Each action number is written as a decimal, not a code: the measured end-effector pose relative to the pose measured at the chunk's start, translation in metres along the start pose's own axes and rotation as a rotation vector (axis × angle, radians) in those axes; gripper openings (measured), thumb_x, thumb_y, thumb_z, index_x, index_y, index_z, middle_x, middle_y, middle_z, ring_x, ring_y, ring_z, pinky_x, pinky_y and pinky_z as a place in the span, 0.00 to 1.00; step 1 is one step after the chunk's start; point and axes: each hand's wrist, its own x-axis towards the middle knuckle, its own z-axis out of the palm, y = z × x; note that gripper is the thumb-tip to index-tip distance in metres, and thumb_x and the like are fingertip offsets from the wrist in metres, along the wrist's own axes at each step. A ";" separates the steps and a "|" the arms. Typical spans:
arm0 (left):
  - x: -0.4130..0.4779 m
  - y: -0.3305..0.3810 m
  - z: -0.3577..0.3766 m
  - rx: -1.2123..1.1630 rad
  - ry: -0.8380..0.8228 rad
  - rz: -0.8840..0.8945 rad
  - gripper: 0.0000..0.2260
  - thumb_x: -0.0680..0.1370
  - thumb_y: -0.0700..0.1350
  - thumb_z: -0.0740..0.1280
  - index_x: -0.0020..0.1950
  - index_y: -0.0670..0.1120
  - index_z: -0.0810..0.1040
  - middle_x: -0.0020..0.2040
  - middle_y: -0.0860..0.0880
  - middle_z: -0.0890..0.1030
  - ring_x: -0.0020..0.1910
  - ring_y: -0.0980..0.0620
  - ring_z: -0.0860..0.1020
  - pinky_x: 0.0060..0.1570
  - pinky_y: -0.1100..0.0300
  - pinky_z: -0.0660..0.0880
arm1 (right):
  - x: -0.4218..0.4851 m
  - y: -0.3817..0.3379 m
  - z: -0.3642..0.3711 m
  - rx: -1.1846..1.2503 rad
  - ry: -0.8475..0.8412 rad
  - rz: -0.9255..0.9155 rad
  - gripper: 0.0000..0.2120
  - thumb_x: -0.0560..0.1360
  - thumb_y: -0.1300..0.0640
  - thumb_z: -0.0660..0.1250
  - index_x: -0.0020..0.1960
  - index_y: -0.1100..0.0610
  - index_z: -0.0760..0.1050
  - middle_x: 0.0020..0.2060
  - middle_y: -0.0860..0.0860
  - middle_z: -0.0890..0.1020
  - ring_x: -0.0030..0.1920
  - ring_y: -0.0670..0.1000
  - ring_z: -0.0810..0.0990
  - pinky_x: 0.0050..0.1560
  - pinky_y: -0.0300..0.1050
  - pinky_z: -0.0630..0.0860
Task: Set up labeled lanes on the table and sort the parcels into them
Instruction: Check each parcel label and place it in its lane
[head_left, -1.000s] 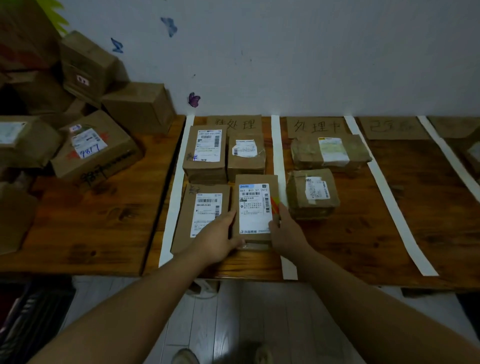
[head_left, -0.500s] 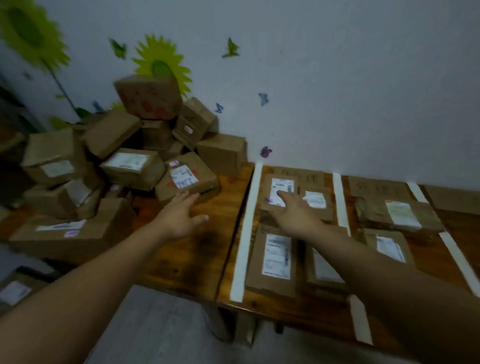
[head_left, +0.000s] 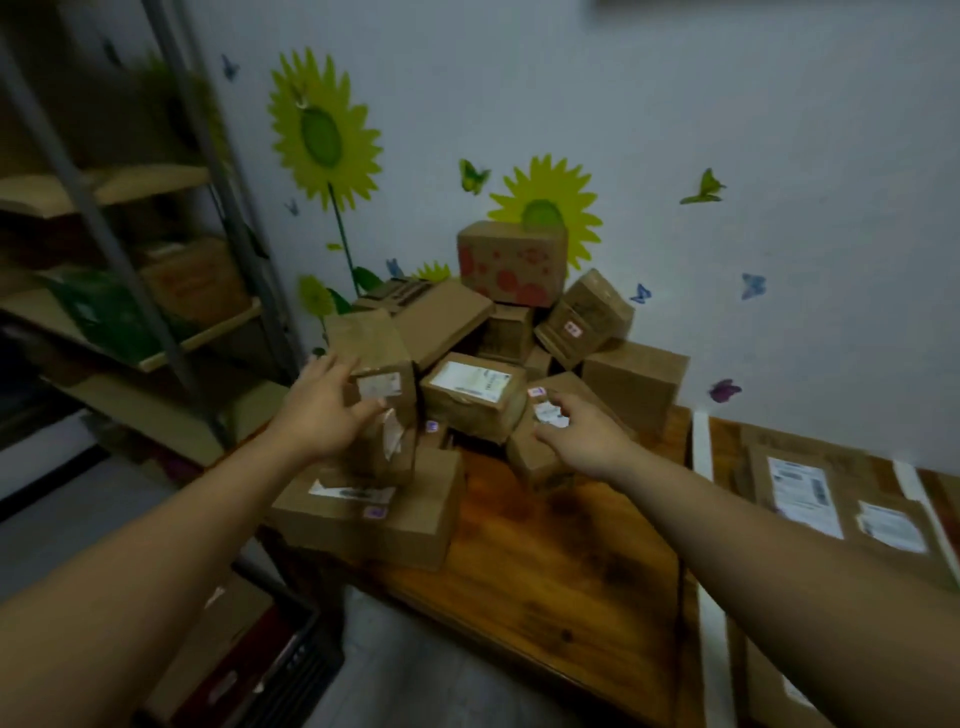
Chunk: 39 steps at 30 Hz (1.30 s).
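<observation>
Our left hand (head_left: 324, 405) is open and nearest the tall parcel (head_left: 375, 343), which stands up right by it in the pile (head_left: 470, 395). Our right hand (head_left: 589, 439), open too, hangs over a low parcel (head_left: 535, 460)

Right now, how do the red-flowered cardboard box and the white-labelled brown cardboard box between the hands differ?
The red-flowered cardboard box tops the parcel pile; the white-labelled brown cardboard box lies lower, mid-pile. The first bears red print, the second a white top label. Both are cardboard, neither held.
</observation>
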 end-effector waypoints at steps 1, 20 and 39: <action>0.008 -0.007 -0.005 -0.051 0.016 -0.046 0.32 0.77 0.55 0.65 0.77 0.49 0.57 0.78 0.46 0.53 0.77 0.45 0.51 0.73 0.50 0.52 | 0.011 -0.010 0.008 0.002 -0.016 -0.006 0.27 0.77 0.46 0.63 0.74 0.52 0.63 0.70 0.53 0.69 0.66 0.55 0.71 0.60 0.45 0.69; 0.143 -0.065 0.024 -0.636 -0.176 -0.390 0.25 0.76 0.49 0.68 0.71 0.47 0.66 0.65 0.46 0.75 0.61 0.46 0.75 0.62 0.52 0.72 | 0.182 -0.135 0.119 0.266 -0.154 0.033 0.23 0.79 0.49 0.62 0.70 0.56 0.65 0.61 0.52 0.76 0.60 0.54 0.75 0.56 0.45 0.71; 0.039 0.060 0.034 -0.925 -0.747 0.256 0.18 0.78 0.49 0.65 0.66 0.52 0.68 0.58 0.47 0.78 0.49 0.53 0.78 0.50 0.53 0.77 | -0.059 -0.072 0.019 0.758 0.635 0.205 0.20 0.81 0.41 0.49 0.57 0.51 0.73 0.51 0.48 0.79 0.56 0.52 0.77 0.56 0.51 0.75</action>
